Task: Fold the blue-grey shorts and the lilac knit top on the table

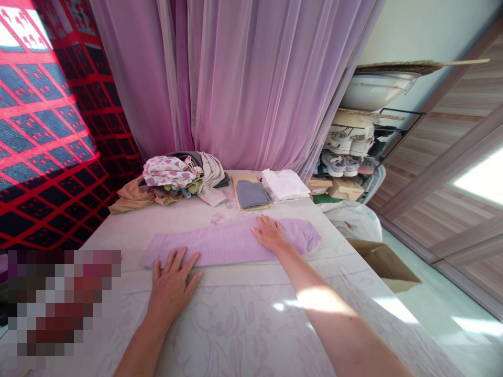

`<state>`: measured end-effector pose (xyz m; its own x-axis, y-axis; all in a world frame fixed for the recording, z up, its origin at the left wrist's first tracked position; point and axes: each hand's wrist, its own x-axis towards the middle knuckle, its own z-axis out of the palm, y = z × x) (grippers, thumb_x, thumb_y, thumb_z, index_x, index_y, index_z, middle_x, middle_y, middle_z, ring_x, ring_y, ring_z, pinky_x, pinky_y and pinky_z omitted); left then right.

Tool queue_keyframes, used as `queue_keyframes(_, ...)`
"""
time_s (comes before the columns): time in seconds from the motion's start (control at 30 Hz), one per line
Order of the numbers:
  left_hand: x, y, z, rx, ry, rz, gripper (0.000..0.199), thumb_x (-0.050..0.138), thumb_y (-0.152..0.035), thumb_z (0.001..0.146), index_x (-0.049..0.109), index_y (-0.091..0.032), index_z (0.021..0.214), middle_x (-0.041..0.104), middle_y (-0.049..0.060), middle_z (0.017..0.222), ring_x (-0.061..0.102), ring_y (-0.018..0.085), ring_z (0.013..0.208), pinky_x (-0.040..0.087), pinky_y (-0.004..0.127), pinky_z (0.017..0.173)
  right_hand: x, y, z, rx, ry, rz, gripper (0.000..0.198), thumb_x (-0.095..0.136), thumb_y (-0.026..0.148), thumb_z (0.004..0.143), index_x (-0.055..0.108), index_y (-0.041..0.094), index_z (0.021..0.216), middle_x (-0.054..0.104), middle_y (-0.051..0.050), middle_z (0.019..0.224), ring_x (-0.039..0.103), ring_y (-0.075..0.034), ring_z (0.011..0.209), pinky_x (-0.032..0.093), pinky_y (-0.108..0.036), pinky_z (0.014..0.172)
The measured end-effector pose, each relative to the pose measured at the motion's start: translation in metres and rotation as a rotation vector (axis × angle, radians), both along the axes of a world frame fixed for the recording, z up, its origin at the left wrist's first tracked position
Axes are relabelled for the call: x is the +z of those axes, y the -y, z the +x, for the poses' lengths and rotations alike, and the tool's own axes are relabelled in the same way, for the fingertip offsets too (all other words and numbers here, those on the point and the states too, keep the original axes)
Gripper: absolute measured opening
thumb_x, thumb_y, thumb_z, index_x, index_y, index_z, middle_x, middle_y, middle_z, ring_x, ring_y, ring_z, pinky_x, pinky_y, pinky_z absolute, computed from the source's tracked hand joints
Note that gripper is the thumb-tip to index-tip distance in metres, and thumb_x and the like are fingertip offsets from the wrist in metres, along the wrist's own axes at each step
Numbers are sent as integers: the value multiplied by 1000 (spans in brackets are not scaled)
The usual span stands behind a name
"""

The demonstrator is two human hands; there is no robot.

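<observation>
A pair of light purple ribbed pants or a similar long garment (228, 243) lies flat across the table, stretched from left to right. My left hand (173, 280) rests palm down with fingers spread, its fingertips on the garment's lower left edge. Further right, my right hand (270, 233) lies flat on top of the purple cloth, fingers extended. The garment's right end (310, 236) looks slightly rumpled. Neither hand grips anything. The exact kind of garment cannot be told for sure.
A heap of clothes (173, 175) sits at the table's back left. Beside it are folded grey-blue cloth (252, 193) and folded white cloths (285, 184). A purple curtain (243, 84) hangs behind. To the right stand a shoe rack (393, 131) and a cardboard box (387, 262).
</observation>
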<state>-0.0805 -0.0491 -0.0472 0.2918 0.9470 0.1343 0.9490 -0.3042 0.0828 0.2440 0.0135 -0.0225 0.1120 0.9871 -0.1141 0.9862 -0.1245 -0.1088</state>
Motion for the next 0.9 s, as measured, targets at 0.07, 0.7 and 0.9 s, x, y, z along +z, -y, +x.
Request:
queue_keyframes(0.07, 0, 0, 0, 2, 12, -2, 50, 42, -49, 92, 50, -35, 140, 39, 7, 154, 32, 35, 141, 19, 62, 111, 1, -1, -2, -20, -3, -35, 61, 22, 52, 98, 27, 25, 152, 20, -9, 161, 16, -25, 146, 17, -58, 112)
queue_keyframes(0.7, -1, 1, 0, -1, 3, 3, 51, 42, -49, 92, 49, -35, 141, 39, 7, 154, 32, 34, 142, 18, 63, 111, 5, 3, -7, 27, 11, -29, 56, 19, 51, 98, 30, 34, 150, 21, -5, 161, 15, -27, 146, 14, -67, 108)
queue_keyframes(0.9, -4, 0, -1, 4, 15, 6, 51, 42, -49, 92, 50, -35, 140, 39, 7, 154, 32, 34, 141, 18, 63, 111, 1, 8, 5, 32, 38, 43, 57, 22, 49, 98, 27, 31, 152, 23, -6, 160, 15, -27, 146, 16, -64, 110)
